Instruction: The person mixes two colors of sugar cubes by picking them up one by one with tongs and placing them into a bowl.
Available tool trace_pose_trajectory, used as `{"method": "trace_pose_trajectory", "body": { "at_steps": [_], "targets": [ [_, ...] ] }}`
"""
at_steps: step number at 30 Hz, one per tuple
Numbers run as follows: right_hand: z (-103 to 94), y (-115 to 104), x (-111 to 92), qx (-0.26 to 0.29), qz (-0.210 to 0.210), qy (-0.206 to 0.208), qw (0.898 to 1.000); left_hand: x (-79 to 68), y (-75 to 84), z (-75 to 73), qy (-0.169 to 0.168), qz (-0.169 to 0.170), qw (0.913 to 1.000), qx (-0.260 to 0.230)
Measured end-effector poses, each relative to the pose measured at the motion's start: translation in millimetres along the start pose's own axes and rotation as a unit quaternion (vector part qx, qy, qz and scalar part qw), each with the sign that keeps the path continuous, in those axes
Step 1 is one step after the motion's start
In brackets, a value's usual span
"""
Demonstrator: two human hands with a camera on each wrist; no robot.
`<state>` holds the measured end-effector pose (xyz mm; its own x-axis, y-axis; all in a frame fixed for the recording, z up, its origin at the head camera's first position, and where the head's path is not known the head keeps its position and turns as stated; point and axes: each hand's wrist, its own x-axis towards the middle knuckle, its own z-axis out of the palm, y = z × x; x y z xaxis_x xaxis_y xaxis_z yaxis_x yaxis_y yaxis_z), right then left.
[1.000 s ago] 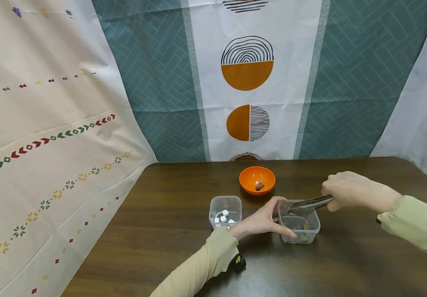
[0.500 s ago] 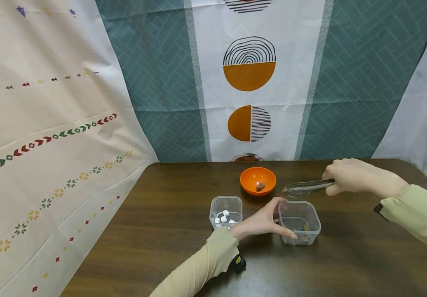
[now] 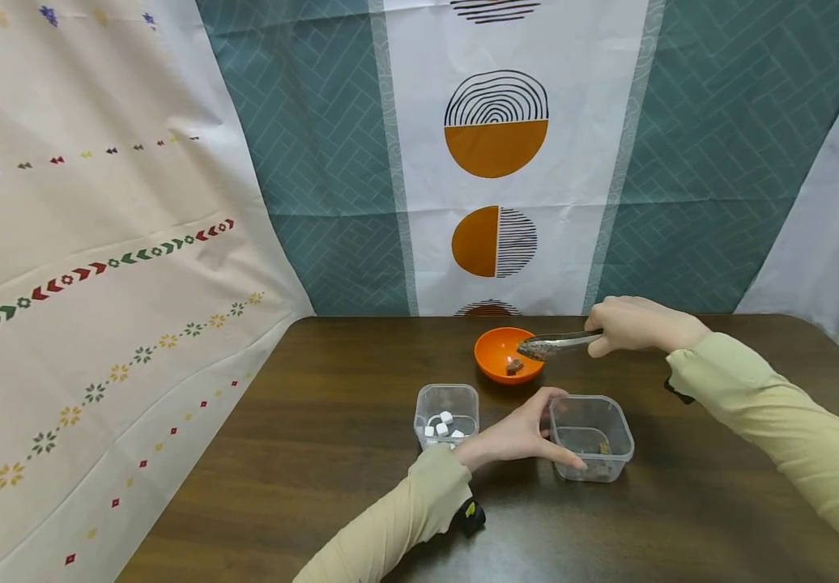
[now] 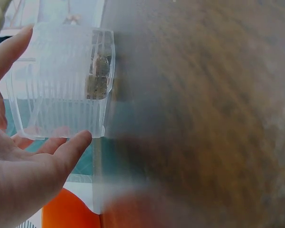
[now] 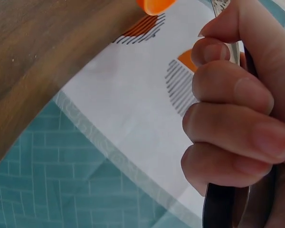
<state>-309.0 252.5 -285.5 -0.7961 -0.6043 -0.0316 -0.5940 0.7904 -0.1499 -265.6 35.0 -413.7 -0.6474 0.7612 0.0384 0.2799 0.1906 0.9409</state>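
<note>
My right hand [image 3: 631,325] grips a pair of metal tongs [image 3: 565,343], fingers curled round the dark handle [image 5: 218,204] in the right wrist view. The tongs' tips overlap the right rim of an orange bowl [image 3: 491,356]; I cannot tell whether they hold anything. Inside that bowl lies a small brown lump [image 3: 513,367]. With thumb and fingers spread round its left side, my left hand [image 3: 521,433] holds a clear plastic container [image 3: 627,453]. A few brown chunks [image 4: 99,78] show through its wall near the bottom in the left wrist view.
Left of my left hand stands a second clear container [image 3: 427,397] with several white cubes [image 3: 442,428], its front partly behind my sleeve. All stand on a dark wooden table [image 3: 332,461]. A patterned cloth [image 3: 496,186] hangs behind the table's far edge.
My right hand has lifted the tongs out of the clear container and carried them left and away from me to the orange bowl. The left hand has stayed on the container.
</note>
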Motion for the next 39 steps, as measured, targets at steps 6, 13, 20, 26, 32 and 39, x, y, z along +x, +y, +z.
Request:
{"method": "trace_pose_trajectory", "body": {
  "at_steps": [6, 13, 20, 26, 32, 39],
  "targets": [
    [9.8, 0.0, 17.9, 0.015, 0.009, -0.01, 1.0, -0.4, 1.8, 0.7, 0.001, -0.001, 1.0, -0.002],
    [21.1, 0.3, 28.7, 0.007, 0.041, -0.03, 0.999, -1.5, 2.2, 0.5, 0.002, -0.004, 1.0, 0.004],
    [30.1, -4.0, 31.5, -0.011, 0.051, -0.032, 0.998, -1.4, -0.4, 1.4, 0.001, 0.001, 1.0, 0.008],
    [34.3, -3.3, 32.3, -0.025, 0.059, -0.027, 0.998, -1.6, -2.0, 0.6, -0.004, 0.004, 1.0, 0.005],
    [32.9, -1.9, 25.4, 0.01, 0.072, -0.009, 0.997, -2.1, -2.6, 2.8, -0.004, 0.003, 1.0, 0.0],
    [26.3, 4.3, 9.6, 0.02, 0.079, 0.036, 0.996, -2.4, -1.2, 0.1, -0.007, 0.001, 1.0, -0.007]
  ]
}}
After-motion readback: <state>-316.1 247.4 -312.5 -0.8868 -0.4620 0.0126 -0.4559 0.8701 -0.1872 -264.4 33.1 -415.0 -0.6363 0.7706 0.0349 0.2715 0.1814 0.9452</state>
